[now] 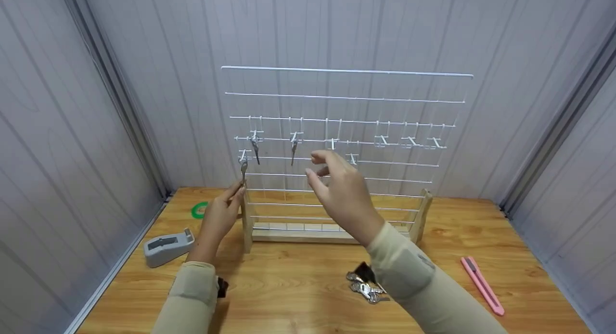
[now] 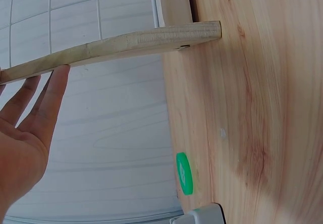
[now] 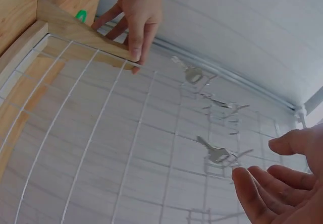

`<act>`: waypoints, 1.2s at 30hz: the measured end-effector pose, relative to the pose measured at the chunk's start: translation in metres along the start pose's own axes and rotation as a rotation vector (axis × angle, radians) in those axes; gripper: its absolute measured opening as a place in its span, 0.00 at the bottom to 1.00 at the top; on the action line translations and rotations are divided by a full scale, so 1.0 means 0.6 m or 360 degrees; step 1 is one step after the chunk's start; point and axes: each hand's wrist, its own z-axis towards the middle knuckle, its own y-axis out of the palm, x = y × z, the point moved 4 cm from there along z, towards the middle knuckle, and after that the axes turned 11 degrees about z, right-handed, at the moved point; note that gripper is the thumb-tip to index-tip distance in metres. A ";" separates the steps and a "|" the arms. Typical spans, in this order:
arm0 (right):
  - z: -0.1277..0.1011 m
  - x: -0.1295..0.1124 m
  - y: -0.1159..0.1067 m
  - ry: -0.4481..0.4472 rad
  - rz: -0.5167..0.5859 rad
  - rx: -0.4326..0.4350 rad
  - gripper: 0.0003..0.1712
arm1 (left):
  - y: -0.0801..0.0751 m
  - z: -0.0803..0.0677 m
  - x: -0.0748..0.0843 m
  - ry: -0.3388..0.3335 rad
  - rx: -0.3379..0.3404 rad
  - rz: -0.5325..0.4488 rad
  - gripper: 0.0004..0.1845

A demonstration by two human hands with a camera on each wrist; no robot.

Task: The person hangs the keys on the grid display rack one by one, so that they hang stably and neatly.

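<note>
A white wire grid rack (image 1: pixel 346 71) stands upright in a wooden base (image 1: pixel 298 235). My left hand (image 1: pixel 219 216) grips the top of the rack's left wooden upright (image 3: pixel 86 35), thumb on one side and fingers on the other. Three keys hang from hooks at the rack's left: one key (image 1: pixel 255 149) and a second key (image 1: pixel 294 150) in the upper row, and a lower key (image 1: pixel 244 169) just above my left hand. My right hand (image 1: pixel 346 194) is raised before the grid's middle, fingers loosely bent, holding nothing. In the right wrist view, a hanging key (image 3: pixel 219 155) shows near its fingertips.
Several loose keys (image 1: pixel 368 291) lie on the wooden table beneath my right forearm, beside a dark object (image 1: pixel 364 271). A pink utility knife (image 1: pixel 482 286) lies at the right. At the left are a grey tape dispenser (image 1: pixel 168 247) and a green tape roll (image 1: pixel 198 210). Several bare hooks (image 1: pixel 410 141) line the rack's right.
</note>
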 end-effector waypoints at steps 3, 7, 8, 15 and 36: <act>-0.021 -0.002 -0.023 -0.0012 0.0024 -0.0020 0.16 | -0.003 0.000 0.001 0.0013 0.0014 0.0039 0.28; -0.049 0.007 -0.046 0.0039 0.0011 -0.0065 0.16 | -0.008 0.000 0.000 0.0014 0.0045 0.0073 0.28; -0.056 0.012 -0.050 0.0057 0.0004 -0.0076 0.16 | -0.009 0.000 0.000 0.0011 0.0052 0.0078 0.28; -0.107 0.065 -0.077 0.0283 -0.0019 -0.0106 0.16 | -0.006 0.002 0.002 0.0015 0.0040 0.0056 0.29; -0.263 0.317 -0.076 0.1112 0.0150 -0.0365 0.17 | 0.001 0.000 0.000 -0.0025 -0.0031 -0.0044 0.29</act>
